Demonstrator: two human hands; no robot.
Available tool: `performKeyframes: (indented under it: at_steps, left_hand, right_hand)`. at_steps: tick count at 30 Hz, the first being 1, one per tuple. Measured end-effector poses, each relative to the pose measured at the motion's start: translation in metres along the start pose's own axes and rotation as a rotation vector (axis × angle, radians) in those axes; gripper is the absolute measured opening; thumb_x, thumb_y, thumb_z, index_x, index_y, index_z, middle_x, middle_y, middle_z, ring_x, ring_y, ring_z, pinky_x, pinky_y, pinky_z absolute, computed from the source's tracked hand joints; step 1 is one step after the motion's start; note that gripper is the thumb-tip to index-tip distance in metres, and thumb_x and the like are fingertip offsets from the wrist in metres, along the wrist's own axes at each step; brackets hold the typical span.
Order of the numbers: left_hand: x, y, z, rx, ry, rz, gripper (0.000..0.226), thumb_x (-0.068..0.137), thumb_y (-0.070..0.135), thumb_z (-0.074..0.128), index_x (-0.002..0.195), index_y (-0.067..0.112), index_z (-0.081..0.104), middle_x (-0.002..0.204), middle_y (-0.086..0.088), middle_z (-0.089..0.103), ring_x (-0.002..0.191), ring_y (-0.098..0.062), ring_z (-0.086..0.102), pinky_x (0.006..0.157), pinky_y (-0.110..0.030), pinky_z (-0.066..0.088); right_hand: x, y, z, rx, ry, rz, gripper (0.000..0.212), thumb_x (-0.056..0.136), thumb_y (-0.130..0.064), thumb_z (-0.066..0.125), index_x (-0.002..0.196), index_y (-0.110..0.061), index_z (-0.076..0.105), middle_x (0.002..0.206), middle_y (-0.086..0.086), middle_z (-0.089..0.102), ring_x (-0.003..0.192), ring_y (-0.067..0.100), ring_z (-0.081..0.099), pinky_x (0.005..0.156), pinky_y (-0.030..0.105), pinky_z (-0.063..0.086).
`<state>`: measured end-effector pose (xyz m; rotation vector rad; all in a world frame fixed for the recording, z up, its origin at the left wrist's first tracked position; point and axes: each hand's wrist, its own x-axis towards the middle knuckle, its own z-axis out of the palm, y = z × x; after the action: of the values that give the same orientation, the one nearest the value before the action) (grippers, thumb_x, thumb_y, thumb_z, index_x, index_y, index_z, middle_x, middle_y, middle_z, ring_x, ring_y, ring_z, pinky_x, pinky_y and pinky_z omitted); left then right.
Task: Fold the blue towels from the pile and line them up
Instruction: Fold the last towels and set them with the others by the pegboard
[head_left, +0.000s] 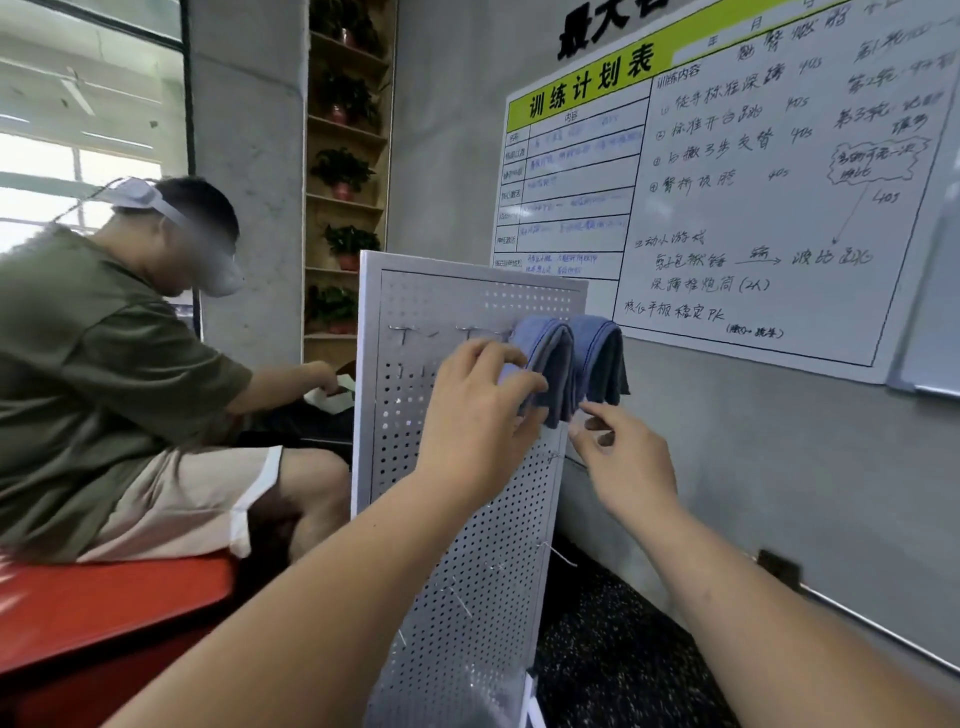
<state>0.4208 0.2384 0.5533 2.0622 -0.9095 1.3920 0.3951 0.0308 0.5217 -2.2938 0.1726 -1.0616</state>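
seated person (104, 364): far left, olive shirt, headset on, sitting on a red seat (104, 597).
plant shelf (345, 171): potted plants in tiers, behind the pegboard.
pegboard (467, 545): white, upright, hooks near its top.
left hand (478, 415): fingers (488, 351) and thumb curled, pinching the left towel's lower part.
left towel (545, 353): blue, folded, draped over a pegboard hook.
right towel (597, 353): blue, folded, hanging just beside it, touching.
right hand (623, 462): fingers (589, 410) loosely curled at the right towel's lower edge; grip cannot be told.
whiteboard (753, 208): handwritten, on the wall at right.
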Motion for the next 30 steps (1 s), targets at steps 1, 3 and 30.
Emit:
performKeyframes:
  at_steps: [1,3,30]
  left_hand:
    - [-0.019,0.002,-0.003,0.001,-0.003,0.002,0.021,0.09,0.032,0.077,0.109,0.024,0.075,0.123,0.001,0.063,0.126,-0.03,0.051,0.104,-0.045,0.041]
    - [-0.058,0.005,-0.004,-0.003,-0.025,-0.025,0.021,0.093,0.036,0.073,0.111,0.024,0.075,0.122,0.002,0.062,0.125,-0.029,0.052,0.105,-0.044,0.04]
    - [-0.475,0.014,0.053,-0.165,-1.079,-0.818,0.034,0.094,0.051,0.071,0.124,0.036,0.067,0.121,0.008,0.065,0.117,-0.022,0.055,0.099,-0.042,0.052]
  right_hand:
    - [-0.015,0.004,0.003,0.009,-0.017,0.012,0.039,0.098,-0.048,0.069,0.134,-0.034,0.069,0.116,-0.01,0.073,0.097,0.01,0.068,0.087,0.031,0.053]
    - [-0.047,0.019,0.014,0.015,-0.06,0.043,0.039,0.096,-0.048,0.072,0.133,-0.033,0.07,0.113,-0.011,0.074,0.093,0.007,0.068,0.085,0.029,0.053]
    - [-0.404,0.193,0.136,-0.14,-0.923,0.498,0.058,0.096,-0.053,0.071,0.149,-0.035,0.055,0.132,0.0,0.061,0.112,0.019,0.064,0.098,0.035,0.054]
